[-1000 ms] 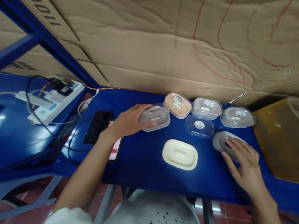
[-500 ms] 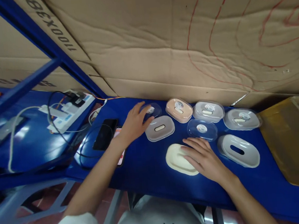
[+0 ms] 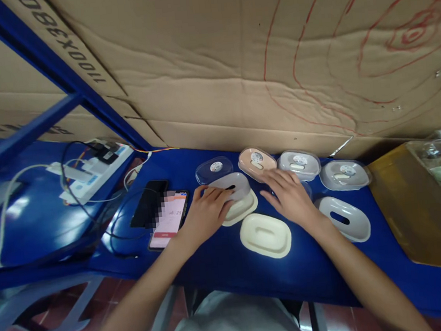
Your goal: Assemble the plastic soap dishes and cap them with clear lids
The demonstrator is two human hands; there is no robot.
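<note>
Front cream base [image 3: 265,235]: bare on the blue table [image 3: 211,270], nearest the edge.
Right grey tray [image 3: 345,219]: sitting loose, so I'd call that set apart.
Left hand [image 3: 206,213]: pinching the left grey tray [image 3: 240,184] over the rear cream base [image 3: 244,209], set two's nearly split imo.
Right hand [image 3: 291,196]: loosely spread at the right clear lid [image 3: 307,189], can't tell if gripping.
Left clear lid [image 3: 214,171]: off already.
Peach dish [image 3: 257,163], two grey dishes [image 3: 299,166]: lidded at the back, so probably three left.
</note>
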